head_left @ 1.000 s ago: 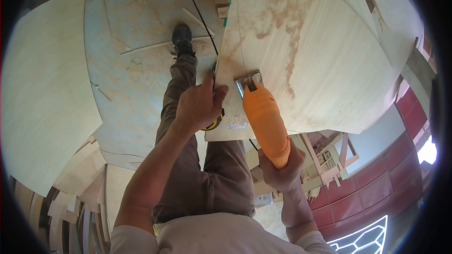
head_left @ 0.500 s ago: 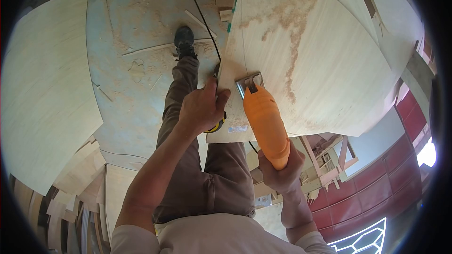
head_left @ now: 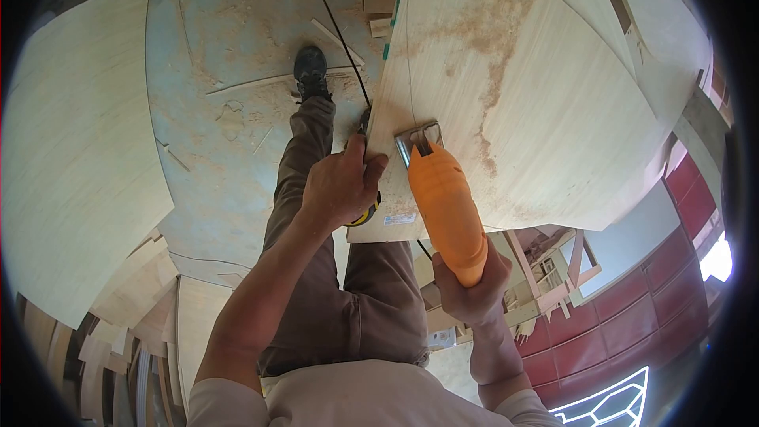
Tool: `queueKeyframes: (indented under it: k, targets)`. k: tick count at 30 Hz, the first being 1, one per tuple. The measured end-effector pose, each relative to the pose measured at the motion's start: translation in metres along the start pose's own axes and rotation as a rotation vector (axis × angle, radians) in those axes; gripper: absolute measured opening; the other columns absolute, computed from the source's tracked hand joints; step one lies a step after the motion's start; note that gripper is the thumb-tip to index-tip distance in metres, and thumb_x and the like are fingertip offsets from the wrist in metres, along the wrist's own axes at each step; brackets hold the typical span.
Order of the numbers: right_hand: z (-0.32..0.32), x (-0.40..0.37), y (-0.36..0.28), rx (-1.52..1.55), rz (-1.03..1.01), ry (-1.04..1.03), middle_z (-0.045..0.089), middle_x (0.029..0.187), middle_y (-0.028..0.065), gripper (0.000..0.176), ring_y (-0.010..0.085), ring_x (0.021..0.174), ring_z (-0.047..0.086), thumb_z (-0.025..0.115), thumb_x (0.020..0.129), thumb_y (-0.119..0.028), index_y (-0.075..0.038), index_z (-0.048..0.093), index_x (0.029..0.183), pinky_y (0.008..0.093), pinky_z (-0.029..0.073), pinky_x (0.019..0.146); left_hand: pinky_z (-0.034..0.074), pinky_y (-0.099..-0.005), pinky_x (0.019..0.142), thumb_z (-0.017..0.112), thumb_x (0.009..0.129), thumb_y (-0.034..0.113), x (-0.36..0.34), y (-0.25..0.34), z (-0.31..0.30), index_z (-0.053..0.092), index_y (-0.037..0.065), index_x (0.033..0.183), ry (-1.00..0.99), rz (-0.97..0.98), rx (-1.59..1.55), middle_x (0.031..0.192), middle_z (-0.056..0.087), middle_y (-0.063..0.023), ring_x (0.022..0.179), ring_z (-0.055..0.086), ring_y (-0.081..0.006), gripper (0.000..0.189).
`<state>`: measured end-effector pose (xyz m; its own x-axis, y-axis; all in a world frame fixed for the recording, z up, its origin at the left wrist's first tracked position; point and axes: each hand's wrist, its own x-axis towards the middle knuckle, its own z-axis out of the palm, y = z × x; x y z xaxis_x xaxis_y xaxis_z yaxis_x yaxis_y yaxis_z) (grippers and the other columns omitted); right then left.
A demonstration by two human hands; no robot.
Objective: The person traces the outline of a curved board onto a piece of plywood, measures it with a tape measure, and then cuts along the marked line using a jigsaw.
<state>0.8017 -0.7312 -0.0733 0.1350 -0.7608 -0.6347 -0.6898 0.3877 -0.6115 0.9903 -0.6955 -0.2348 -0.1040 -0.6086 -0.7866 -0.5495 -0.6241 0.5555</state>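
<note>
My right hand [head_left: 474, 289] is closed around the rear of an orange jigsaw [head_left: 449, 205]. The jigsaw's metal shoe [head_left: 419, 141] rests on a pale plywood sheet [head_left: 569, 126], near its left edge, where a thin line runs along the wood. At that edge my left hand [head_left: 341, 183] is closed, fingers curled and partly hidden. A dark part [head_left: 364, 120] sticks out above it and a yellow-and-black part [head_left: 368, 212] shows below; what the hand grips cannot be made out. The saw blade is hidden from view.
Sawdust [head_left: 494, 83] lies in patches on the sheet. A black cord [head_left: 336, 20] crosses the floor beside my shoe [head_left: 310, 67] and wood strips [head_left: 261, 81]. Another large panel [head_left: 79, 134] stands left. Offcuts [head_left: 134, 292] are lower left, a wooden frame [head_left: 561, 285] lower right.
The sawdust on the sheet has thinned and shifted toward its upper left, baring more of the thin line. More of the dark part above my left hand shows. The jigsaw has barely moved.
</note>
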Motion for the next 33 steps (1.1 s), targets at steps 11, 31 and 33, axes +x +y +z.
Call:
queueKeyframes:
  k: [11,31,33]
  targets:
    - [-0.002,0.001,-0.004,0.009,0.065,-0.011,0.071,0.079,0.0123,0.030,0.0197,0.067,0.073,0.079,0.077,-0.003,0.004,0.064,0.102,0.0313,0.056,0.061,0.056,-0.0532,0.063,0.058,0.103,0.035,-0.001,-0.001,0.002,0.048,-0.001,0.108,0.032,0.049,-0.010,0.073,0.070,-0.0197,0.070,0.071,-0.0424,0.037]
    - [0.000,0.008,-0.012,0.004,0.073,-0.007,0.071,0.079,0.0130,0.032,0.0215,0.066,0.073,0.079,0.076,-0.004,0.005,0.064,0.103,0.0322,0.056,0.060,0.056,-0.0541,0.063,0.057,0.103,0.036,0.000,0.001,-0.003,0.048,0.001,0.104,-0.002,0.029,-0.004,0.074,0.070,-0.0202,0.069,0.071,-0.0433,0.036]
    - [0.000,0.009,-0.013,0.007,0.068,-0.008,0.071,0.079,0.0131,0.032,0.0217,0.066,0.073,0.079,0.077,-0.004,0.005,0.064,0.104,0.0323,0.056,0.060,0.054,-0.0550,0.063,0.057,0.103,0.038,0.000,-0.002,0.000,0.048,0.002,0.105,-0.001,0.023,-0.008,0.077,0.072,-0.0187,0.071,0.070,-0.0439,0.037]
